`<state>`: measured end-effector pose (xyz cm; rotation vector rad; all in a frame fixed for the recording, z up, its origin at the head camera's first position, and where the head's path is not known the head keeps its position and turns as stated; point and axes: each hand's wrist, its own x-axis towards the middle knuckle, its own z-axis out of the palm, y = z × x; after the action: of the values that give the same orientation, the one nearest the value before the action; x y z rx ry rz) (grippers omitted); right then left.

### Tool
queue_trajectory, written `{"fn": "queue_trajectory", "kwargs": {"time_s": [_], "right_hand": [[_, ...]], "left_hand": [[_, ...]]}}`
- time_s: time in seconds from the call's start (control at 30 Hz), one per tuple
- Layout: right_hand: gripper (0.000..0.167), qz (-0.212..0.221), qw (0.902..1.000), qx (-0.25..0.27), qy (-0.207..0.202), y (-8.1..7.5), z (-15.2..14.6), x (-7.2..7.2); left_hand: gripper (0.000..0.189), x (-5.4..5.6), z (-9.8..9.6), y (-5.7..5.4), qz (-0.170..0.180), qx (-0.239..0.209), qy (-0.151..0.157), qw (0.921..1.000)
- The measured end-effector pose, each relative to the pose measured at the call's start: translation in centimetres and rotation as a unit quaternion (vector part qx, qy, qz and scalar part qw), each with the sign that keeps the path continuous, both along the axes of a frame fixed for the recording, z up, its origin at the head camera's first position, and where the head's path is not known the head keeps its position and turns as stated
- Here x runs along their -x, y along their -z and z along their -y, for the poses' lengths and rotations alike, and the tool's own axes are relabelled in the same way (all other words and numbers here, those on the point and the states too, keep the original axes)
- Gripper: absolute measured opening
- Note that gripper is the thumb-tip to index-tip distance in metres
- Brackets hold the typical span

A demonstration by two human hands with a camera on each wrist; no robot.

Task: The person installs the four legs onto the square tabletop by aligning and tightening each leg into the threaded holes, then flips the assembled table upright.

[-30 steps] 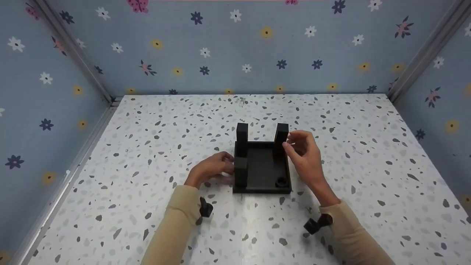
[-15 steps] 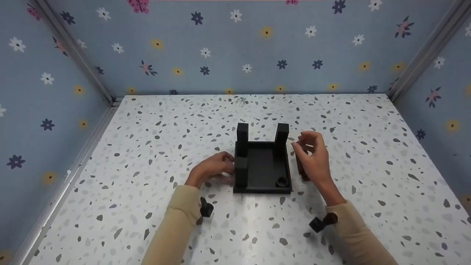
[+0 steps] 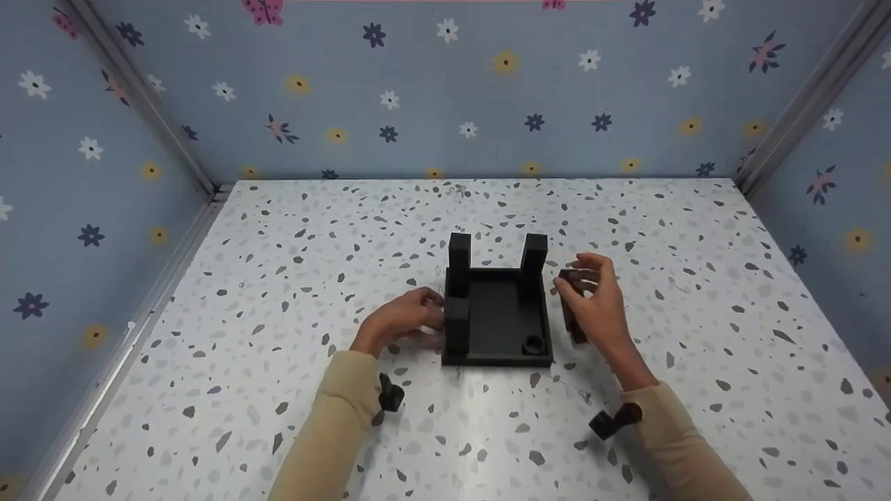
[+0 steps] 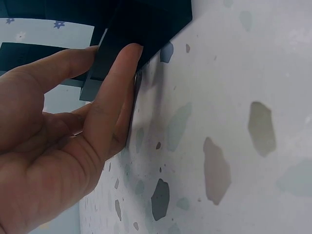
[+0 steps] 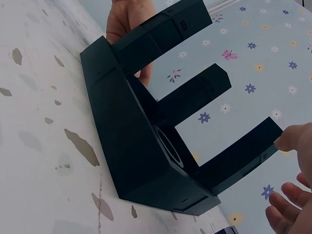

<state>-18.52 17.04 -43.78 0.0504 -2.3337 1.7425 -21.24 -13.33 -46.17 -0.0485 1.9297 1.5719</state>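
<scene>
Blue flower-print wall panels [image 3: 418, 76] beyond the tray and to both sides. Speckled white tabletop [image 3: 299, 236] under the tray. Tan sleeves [image 3: 327, 424], one either side of the tray's near edge. Black square rimmed tray [image 3: 494, 313], flat on the tabletop, between the hands. Right hand [image 3: 595, 303] just right of the tray, apart from it; thumb and fingers loosely bent with a gap between them. Left hand [image 3: 404, 316] at the tray's left side, near corner; thumb and forefinger apart, touching black plastic there, can't tell if clamped. Three square black posts [image 3: 457, 327], upright at the tray's near-left, far-left and far-right corners. Loose dark bar [image 3: 570, 316] just right of the tray, partly hidden under the right hand; can't tell if fingers touch it or if it stands or lies. Small black wrist devices [image 3: 392, 396], one per cuff, nearer the person than the tray. Round black ring socket [image 3: 534, 344] in the tray's near-right corner, no post on it.
</scene>
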Motion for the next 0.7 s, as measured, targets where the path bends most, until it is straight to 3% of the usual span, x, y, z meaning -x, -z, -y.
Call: {"fn": "queue_trajectory", "kwargs": {"time_s": [0.2,0.7], "right_hand": [[0.059,0.01,0.9997,-0.02,0.008,1.9,-0.9,1.0],[0.066,0.045,0.9972,-0.049,0.034,3.1,-1.4,1.2]], "left_hand": [[0.049,0.0,0.0,0.0,-0.001,-0.001,-0.003,1.0],[0.048,0.0,-0.1,0.1,0.003,0.003,-0.005,1.0]]}}
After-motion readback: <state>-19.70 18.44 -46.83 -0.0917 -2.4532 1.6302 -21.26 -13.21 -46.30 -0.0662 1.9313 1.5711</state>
